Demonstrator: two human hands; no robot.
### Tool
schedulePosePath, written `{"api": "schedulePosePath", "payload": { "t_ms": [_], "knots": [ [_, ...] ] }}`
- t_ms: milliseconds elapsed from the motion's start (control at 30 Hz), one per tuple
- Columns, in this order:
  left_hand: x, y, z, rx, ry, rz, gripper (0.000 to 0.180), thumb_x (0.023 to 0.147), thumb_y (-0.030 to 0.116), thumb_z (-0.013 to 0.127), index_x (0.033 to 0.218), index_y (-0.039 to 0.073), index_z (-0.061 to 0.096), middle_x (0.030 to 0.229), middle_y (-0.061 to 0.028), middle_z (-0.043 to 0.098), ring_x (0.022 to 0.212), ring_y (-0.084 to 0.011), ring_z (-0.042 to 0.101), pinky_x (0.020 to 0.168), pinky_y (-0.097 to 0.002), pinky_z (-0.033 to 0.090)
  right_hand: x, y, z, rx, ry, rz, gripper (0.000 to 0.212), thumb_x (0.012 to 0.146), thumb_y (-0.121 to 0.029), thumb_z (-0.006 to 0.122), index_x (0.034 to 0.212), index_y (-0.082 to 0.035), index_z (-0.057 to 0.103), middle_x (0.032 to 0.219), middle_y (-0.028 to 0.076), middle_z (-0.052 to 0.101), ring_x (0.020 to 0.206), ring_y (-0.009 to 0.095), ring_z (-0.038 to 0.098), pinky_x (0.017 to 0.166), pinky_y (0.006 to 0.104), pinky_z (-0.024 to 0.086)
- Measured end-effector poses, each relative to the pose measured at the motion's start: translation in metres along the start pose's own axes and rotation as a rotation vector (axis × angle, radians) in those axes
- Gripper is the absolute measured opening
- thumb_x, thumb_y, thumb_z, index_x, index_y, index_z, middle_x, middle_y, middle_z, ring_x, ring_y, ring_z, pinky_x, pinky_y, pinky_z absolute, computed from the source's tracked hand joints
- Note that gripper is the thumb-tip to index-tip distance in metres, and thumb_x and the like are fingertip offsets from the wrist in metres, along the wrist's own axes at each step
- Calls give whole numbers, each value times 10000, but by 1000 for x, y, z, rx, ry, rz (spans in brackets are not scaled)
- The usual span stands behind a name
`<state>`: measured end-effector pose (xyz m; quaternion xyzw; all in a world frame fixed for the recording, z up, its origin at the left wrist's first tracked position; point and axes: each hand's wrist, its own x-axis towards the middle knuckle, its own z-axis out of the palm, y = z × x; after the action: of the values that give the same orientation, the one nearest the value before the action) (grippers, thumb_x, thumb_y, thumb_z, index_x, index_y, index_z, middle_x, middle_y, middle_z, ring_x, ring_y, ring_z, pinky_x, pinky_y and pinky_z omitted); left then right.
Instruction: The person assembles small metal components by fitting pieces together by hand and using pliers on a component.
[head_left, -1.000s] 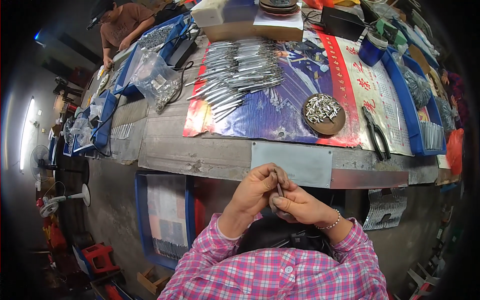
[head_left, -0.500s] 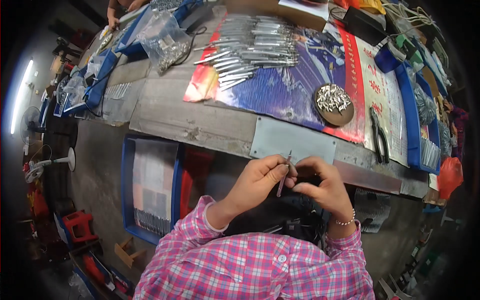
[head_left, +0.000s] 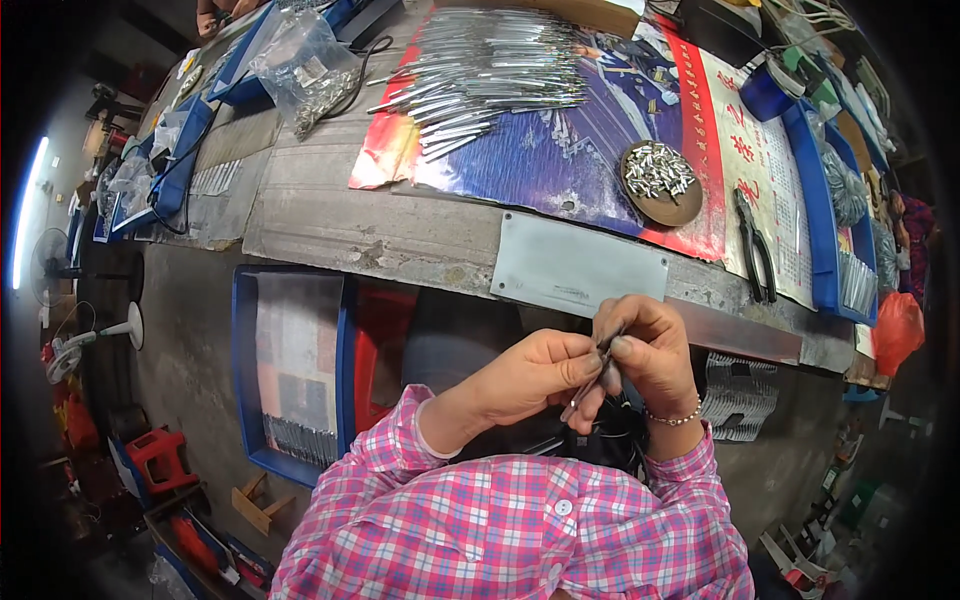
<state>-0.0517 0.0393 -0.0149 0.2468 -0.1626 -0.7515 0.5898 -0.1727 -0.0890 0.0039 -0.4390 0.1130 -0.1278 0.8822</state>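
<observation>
Close in front of my body, just below the table's front edge, my left hand [head_left: 530, 375] and my right hand [head_left: 655, 350] meet. Between their pinched fingertips is a thin metal rod [head_left: 572, 408], slanting, its middle mostly covered by fingers. The right thumb and fingers press near its upper end, where a dark tip shows. A pale metal plate [head_left: 575, 262] on the table edge lies just beyond the hands. Farther off, many slim silver rods [head_left: 490, 70] are heaped on a printed sheet. A round brown dish [head_left: 668, 212] holds small shiny metal pieces [head_left: 655, 168].
Black-handled pliers [head_left: 757, 255] lie right of the dish, beside a blue bin [head_left: 825, 250] with bagged parts. Below the table at left stands a blue crate [head_left: 348, 370] with rods in it. A clear bag of small parts [head_left: 310, 75] sits at the far left. Another person's hand [head_left: 210, 22] shows there.
My right hand has come up and closed its fingers on the rod beside the left hand. Both hands have shifted slightly right, and the rod is more covered. The view has tilted a little.
</observation>
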Motion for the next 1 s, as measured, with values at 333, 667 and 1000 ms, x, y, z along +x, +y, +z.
{"api": "schedulePosePath", "payload": {
  "t_ms": [333, 667, 1000],
  "knots": [
    [3, -9, -3, 96, 136, 40, 216, 937, 187, 483, 886, -5, 567, 611, -22, 546, 527, -108, 553, 475, -239, 440, -4, 8, -3, -335, 63, -96, 113, 870, -83, 559, 822, 5, 508, 735, 41, 534, 612, 85, 544, 528, 207, 412],
    [0, 2, 8, 575, 324, 168, 198, 935, 177, 482, 884, 0, 555, 617, -12, 535, 548, -78, 536, 482, -225, 427, -1, 10, -8, -123, 140, -24, 150, 921, -135, 500, 939, 9, 534, 800, 35, 570, 681, 89, 533, 611, 222, 445],
    [1, 2, 10, 272, 176, 4, 269, 957, 246, 441, 896, 17, 570, 611, 7, 528, 509, -56, 505, 493, -176, 407, -8, 3, -13, -284, 134, -31, 129, 909, -134, 521, 914, -7, 494, 753, 11, 525, 646, 58, 500, 574, 193, 421]
  ]
}}
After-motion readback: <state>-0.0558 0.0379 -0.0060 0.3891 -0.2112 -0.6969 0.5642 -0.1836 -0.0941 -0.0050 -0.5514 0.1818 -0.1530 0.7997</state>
